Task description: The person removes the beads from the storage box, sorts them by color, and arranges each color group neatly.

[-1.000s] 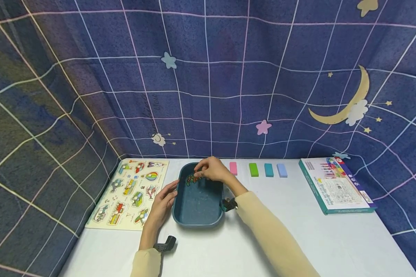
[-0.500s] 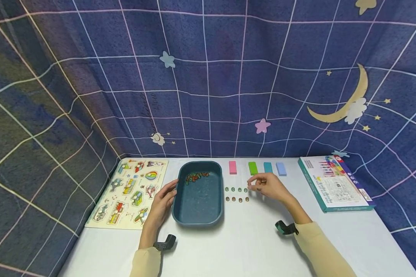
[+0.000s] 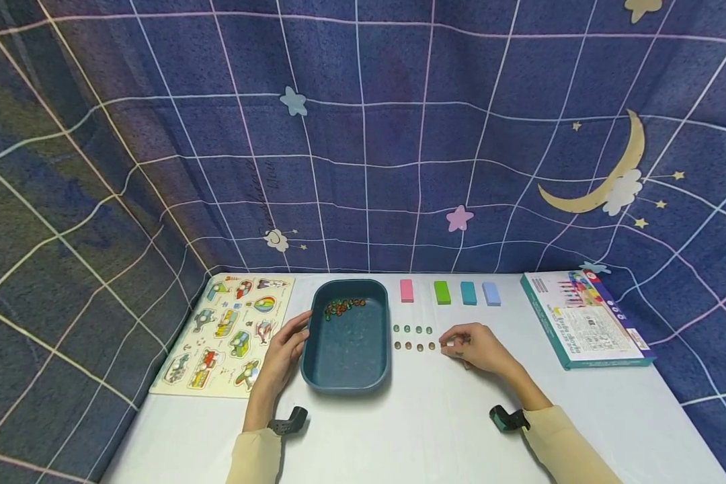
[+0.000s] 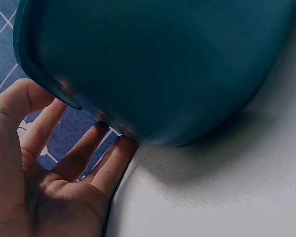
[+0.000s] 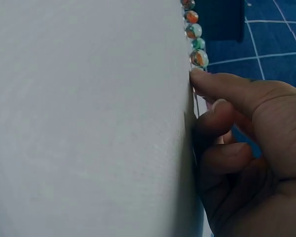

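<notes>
On the left wall of a dark teal plastic tray (image 3: 346, 388) rests my left hand (image 3: 283, 355). Its fairly straight fingers touch the outside and the thumb is at the rim in the left wrist view. Several orange and green marbles (image 3: 339, 308) lie in the tray's far part. To the tray's right, greenish marbles (image 3: 407, 329) form one row, with a row of orange-brown marbles (image 3: 408, 346) nearer me. My right hand (image 3: 474, 348) pinches a small marble, largely hidden by the fingertips, at the right end of the nearer row. A swirled marble (image 5: 199, 58) sits just beyond the thumb tip.
A picture puzzle board (image 3: 220, 336) lies left of the tray. Pink (image 3: 407, 291), green (image 3: 442, 293), teal (image 3: 468, 293) and light blue (image 3: 491, 294) blocks line the back. A flat box (image 3: 587, 323) lies at the right. A patterned curtain (image 3: 363, 148) hangs behind the white table (image 3: 399, 437).
My right hand has left the tray, moved right to the end of the greenish row, then slid nearer me to the orange-brown row. The left hand has stayed at the tray.
</notes>
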`<action>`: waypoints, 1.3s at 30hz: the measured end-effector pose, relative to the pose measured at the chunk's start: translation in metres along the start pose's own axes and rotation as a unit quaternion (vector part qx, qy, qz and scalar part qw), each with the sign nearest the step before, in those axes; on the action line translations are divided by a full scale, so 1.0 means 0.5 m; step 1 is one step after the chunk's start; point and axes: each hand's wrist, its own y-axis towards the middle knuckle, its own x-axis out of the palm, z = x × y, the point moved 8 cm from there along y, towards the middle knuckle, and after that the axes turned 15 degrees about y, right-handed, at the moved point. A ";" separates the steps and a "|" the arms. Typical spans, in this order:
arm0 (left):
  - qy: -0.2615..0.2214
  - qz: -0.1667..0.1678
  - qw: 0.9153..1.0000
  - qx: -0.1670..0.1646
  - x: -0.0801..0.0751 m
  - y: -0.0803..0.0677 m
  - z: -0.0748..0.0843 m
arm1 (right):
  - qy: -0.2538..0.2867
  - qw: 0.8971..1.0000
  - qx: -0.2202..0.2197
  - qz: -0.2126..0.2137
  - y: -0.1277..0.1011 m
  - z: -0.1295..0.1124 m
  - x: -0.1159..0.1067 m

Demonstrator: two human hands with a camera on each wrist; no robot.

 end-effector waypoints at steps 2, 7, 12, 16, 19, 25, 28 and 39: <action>0.000 0.001 1.000 0.000 0.000 0.001 -0.001 | -0.001 1.000 0.006 0.002 0.001 0.001 0.000; -0.003 0.002 1.000 0.000 0.001 0.001 -0.003 | -0.002 1.000 0.009 -0.003 -0.002 -0.007 -0.003; -0.003 -0.001 1.000 -0.004 0.003 0.000 -0.005 | 0.007 1.000 -0.011 -0.005 0.007 -0.038 -0.011; -0.001 0.002 1.000 -0.009 0.000 -0.003 -0.005 | 0.013 0.999 -0.047 0.000 0.043 -0.100 -0.001; 0.002 0.004 1.000 -0.010 -0.004 -0.004 -0.003 | 0.016 0.998 -0.066 0.005 0.082 -0.161 0.025; -0.001 0.002 1.000 -0.008 -0.005 -0.002 -0.001 | 0.093 0.993 -0.073 -0.020 0.170 -0.265 0.121; -0.002 0.006 1.000 -0.017 -0.006 -0.002 -0.005 | 0.131 0.988 -0.068 -0.046 0.219 -0.293 0.185; -0.012 -0.005 1.000 0.002 0.003 0.003 -0.002 | 0.052 0.997 -0.007 -0.052 0.308 -0.242 0.336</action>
